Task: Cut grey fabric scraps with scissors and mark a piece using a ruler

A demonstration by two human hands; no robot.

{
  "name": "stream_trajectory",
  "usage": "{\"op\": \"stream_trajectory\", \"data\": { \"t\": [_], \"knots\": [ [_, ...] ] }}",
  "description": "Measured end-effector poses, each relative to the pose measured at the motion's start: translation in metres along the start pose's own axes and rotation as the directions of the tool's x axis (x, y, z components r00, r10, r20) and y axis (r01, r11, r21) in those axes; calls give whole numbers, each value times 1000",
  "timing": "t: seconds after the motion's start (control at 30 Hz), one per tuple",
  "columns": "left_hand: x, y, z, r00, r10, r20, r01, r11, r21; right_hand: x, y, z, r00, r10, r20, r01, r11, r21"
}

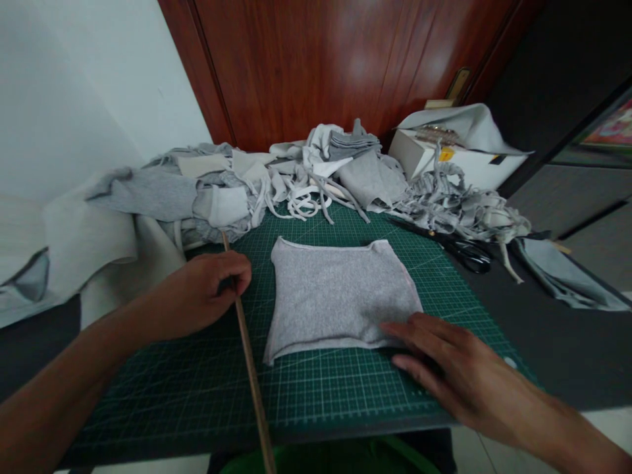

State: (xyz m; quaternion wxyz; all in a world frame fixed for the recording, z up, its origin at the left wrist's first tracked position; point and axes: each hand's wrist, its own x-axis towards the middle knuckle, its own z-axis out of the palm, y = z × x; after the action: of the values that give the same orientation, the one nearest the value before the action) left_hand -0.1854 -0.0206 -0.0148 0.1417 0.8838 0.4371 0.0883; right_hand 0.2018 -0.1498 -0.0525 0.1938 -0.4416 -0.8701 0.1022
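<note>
A grey piece of knit fabric [336,293] lies flat on the green cutting mat [336,388], its edges slightly curled. My right hand [454,365] rests at its lower right corner, fingers stretched out, the fingertips on the cloth. To the left of the fabric, my left hand [207,289] is closed around a long thin wooden stick [254,382], perhaps a ruler. The stick runs from the cloth heap down past the mat's front edge, apart from the grey piece.
Heaped fabric scraps [162,191] and cut strips [306,197] line the back of the table. Black-handled scissors [469,255] lie at the right beside a tangle of strips [459,210]. Behind them stands a white box [464,161]. A wooden door [316,66] closes off the back.
</note>
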Motion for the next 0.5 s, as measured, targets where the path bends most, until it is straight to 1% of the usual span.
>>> {"op": "stream_trajectory", "data": {
  "t": [0.1,0.17,0.23,0.3,0.33,0.4,0.5],
  "knots": [
    [5,7,4,998,66,1,-66,997,44,-3,4,-5,997,26,-71,-26,1000,1],
    [5,11,6,999,49,3,-49,995,92,-6,5,-10,995,55,-89,-53,998,25],
    [3,13,5,1000,7,0,-7,990,144,-8,6,-17,991,88,-104,-83,995,55],
    [1,12,1,999,-24,-40,30,986,166,-8,8,-28,978,146,-147,-137,988,68],
    [1,12,-1,997,-31,-72,43,986,164,-8,9,-34,966,181,-186,-171,983,68],
    [4,13,-7,991,-37,-128,55,988,146,-5,13,-47,927,252,-278,-243,968,68],
    [12,23,-16,982,-79,-170,95,992,87,2,22,-63,863,326,-386,-318,944,86]
  ]
}}
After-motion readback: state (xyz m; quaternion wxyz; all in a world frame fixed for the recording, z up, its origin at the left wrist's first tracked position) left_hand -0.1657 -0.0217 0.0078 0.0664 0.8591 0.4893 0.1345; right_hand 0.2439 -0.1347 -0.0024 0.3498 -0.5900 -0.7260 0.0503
